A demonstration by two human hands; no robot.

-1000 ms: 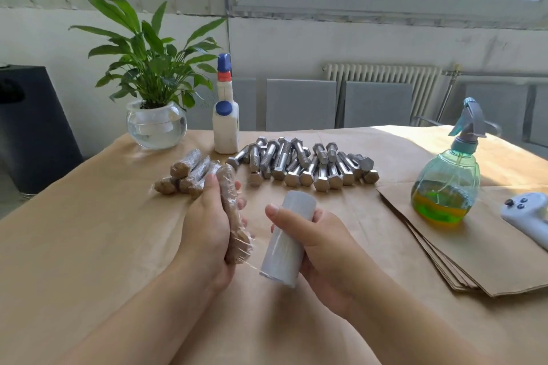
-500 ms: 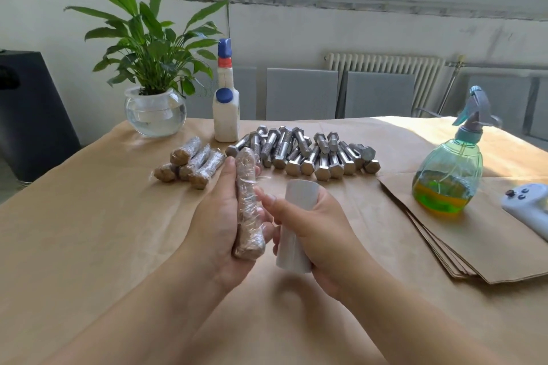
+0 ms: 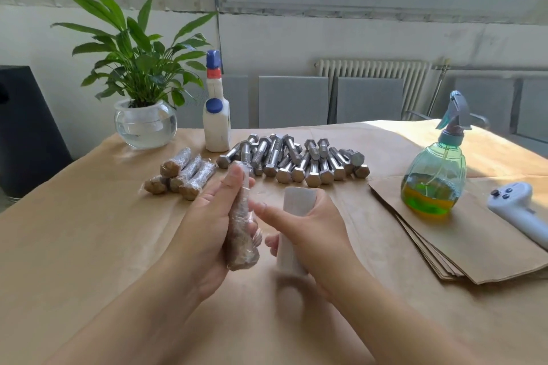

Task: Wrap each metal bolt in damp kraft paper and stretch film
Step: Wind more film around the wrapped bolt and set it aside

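Observation:
My left hand (image 3: 204,228) grips a bolt wrapped in kraft paper and film (image 3: 240,234), held upright above the table. Close beside it my right hand (image 3: 311,231) holds the white roll of stretch film (image 3: 293,222), thumb stretched toward the wrapped bolt. Several wrapped bolts (image 3: 184,173) lie in a small pile to the far left. A heap of bare metal bolts (image 3: 296,160) lies behind my hands. A stack of kraft paper sheets (image 3: 474,246) sits at the right under a green spray bottle (image 3: 434,172).
Kraft paper covers the table (image 3: 74,246). A potted plant in a glass bowl (image 3: 142,115) and a white bottle (image 3: 216,115) stand at the back left. A white controller (image 3: 519,210) lies on the sheets at the right edge.
My left hand turned the wrapped bolt upright and raised it. My right hand brought the film roll close against it, closing the gap of stretched film.

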